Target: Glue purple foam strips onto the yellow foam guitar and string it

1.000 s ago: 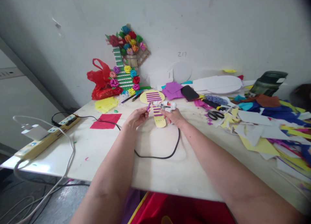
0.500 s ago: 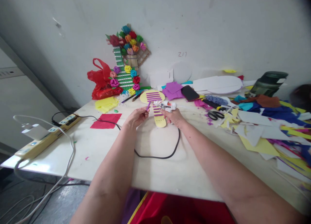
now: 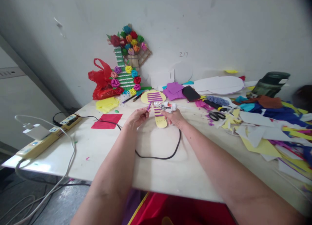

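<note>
My left hand [image 3: 139, 117] pinches a small purple strip [image 3: 149, 106] upright between thumb and fingers. My right hand [image 3: 174, 117] is wrapped round a white hot glue gun [image 3: 168, 106], whose nozzle points left at the strip. Whether nozzle and strip touch is too small to tell. Beneath and behind them lies a yellow cutout [image 3: 161, 122], round at the far end and narrower at the near end, with several purple strips across it. The glue gun's black cord [image 3: 156, 158] loops over the table below my hands.
At left are a power strip [image 3: 46, 138] and a red paper square [image 3: 107, 121]. Paper flowers [image 3: 125, 78] and a red plastic bag [image 3: 101, 78] stand against the wall. A phone [image 3: 190, 93], scissors [image 3: 216, 116], paper scraps [image 3: 258, 130] and a dark green bottle [image 3: 270, 84] lie or stand to the right.
The glue gun's nozzle has shifted very slightly against the purple strip. Both hands keep their grip, and the camera view has moved a little.
</note>
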### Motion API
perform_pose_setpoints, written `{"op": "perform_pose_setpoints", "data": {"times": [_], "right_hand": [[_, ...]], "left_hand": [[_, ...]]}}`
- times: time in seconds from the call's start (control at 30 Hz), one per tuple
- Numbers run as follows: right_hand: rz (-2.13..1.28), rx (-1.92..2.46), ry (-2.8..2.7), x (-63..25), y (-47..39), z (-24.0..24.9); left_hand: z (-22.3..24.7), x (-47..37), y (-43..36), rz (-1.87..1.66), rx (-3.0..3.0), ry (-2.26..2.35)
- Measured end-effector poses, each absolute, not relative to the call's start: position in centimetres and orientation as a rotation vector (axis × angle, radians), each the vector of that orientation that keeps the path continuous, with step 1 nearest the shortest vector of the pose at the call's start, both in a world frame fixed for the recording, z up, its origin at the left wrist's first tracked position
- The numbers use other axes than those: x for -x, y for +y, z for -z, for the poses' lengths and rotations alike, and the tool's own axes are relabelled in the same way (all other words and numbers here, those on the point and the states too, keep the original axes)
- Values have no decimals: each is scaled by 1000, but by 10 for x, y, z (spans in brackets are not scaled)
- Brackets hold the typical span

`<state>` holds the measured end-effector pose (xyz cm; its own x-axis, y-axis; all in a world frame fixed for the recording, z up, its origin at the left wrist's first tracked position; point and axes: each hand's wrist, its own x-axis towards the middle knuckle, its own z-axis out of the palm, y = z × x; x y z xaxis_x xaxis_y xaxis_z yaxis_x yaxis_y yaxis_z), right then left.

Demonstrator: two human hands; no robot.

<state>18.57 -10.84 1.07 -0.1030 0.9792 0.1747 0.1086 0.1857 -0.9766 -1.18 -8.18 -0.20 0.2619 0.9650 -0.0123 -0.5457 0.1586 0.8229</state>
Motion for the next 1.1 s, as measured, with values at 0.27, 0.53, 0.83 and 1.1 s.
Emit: {"op": "perform_pose_setpoints", "data": {"times": [0.27, 0.53, 0.83, 1.1], "right_hand": [[-1076, 1106, -1500, -185, -108, -8], [-1068, 1103, -1540, -183, -109, -9], [-1080, 1119, -1516, -180, -113, -12], [-1047, 1098, -1506, -183, -105, -2]], "left_hand": [[2, 13, -81, -1197, -812, 606], [2, 13, -82, -1214, -789, 602], [0, 11, -82, -1247, -740, 628], [1, 11, -82, -1227, -738, 593]]}}
